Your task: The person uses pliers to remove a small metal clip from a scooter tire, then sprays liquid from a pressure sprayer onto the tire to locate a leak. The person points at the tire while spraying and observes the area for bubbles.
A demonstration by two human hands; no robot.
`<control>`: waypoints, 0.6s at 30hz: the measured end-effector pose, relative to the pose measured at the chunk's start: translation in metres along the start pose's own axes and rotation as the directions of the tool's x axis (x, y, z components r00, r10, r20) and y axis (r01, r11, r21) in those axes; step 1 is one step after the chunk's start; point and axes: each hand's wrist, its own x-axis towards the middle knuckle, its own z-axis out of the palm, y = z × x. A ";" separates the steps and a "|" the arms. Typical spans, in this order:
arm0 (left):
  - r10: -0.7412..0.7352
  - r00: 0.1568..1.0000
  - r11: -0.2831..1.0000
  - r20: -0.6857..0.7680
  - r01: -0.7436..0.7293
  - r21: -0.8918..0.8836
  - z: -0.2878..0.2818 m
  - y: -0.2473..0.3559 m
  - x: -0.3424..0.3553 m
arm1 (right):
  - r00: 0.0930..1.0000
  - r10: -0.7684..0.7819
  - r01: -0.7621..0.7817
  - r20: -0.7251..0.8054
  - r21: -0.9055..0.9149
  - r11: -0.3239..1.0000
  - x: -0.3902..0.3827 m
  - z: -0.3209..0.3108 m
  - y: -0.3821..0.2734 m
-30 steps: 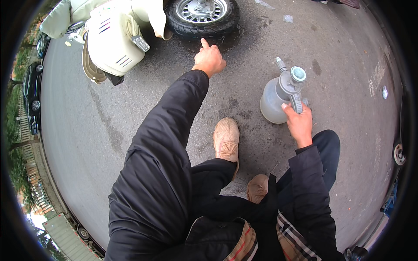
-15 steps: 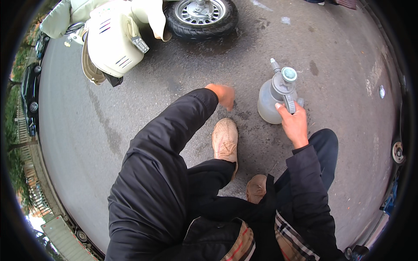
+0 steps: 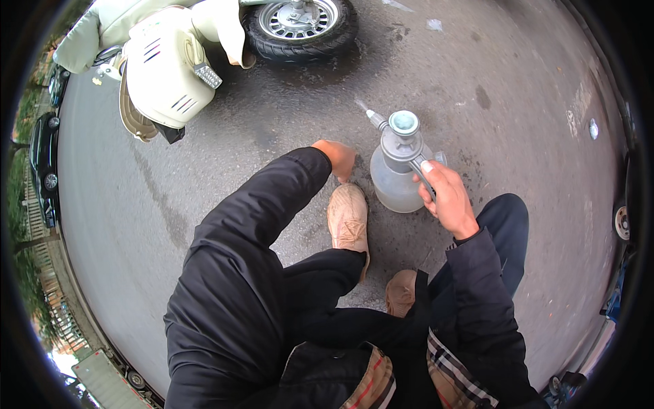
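Observation:
My right hand [image 3: 448, 198] is closed around the handle of a translucent grey pump sprayer [image 3: 397, 184], thumb on top near the lever. The sprayer has a round pump knob [image 3: 404, 123], and its nozzle [image 3: 375, 118] points forward and left, with a faint white mist at the tip. My left hand [image 3: 338, 159] is bent downward just beyond the toe of my tan shoe [image 3: 347, 217]. Its fingers curl together, and their inner side is hidden, so I cannot see whether anything is in them.
A cream scooter [image 3: 167, 71] lies on its side at the far left, its spoked-look wheel [image 3: 300, 27] toward me. Dark wet patches mark the asphalt [image 3: 545, 225] around the tyre. A dark parked car [image 3: 44, 167] stands along the left edge, beside a fence. Bits of litter [image 3: 594, 129] lie at right.
The sprayer has moved left and nearer to me in my right hand, its nozzle turned further left, and mist now shows at the tip. My left hand has come slightly nearer the shoe.

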 end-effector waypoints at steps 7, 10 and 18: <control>-0.043 0.999 0.998 -0.010 0.042 -0.036 0.000 -0.004 0.000 | 0.995 0.051 -0.041 -0.081 0.118 0.992 0.002 0.003 0.000; -0.046 0.999 0.998 -0.021 0.046 -0.031 0.000 -0.004 -0.002 | 1.000 -0.015 0.014 -0.013 -0.100 0.995 0.002 0.004 0.004; -0.002 0.999 1.000 -0.034 0.002 0.000 -0.003 -0.006 -0.001 | 0.998 0.040 -0.039 -0.056 0.015 0.999 0.001 -0.003 0.003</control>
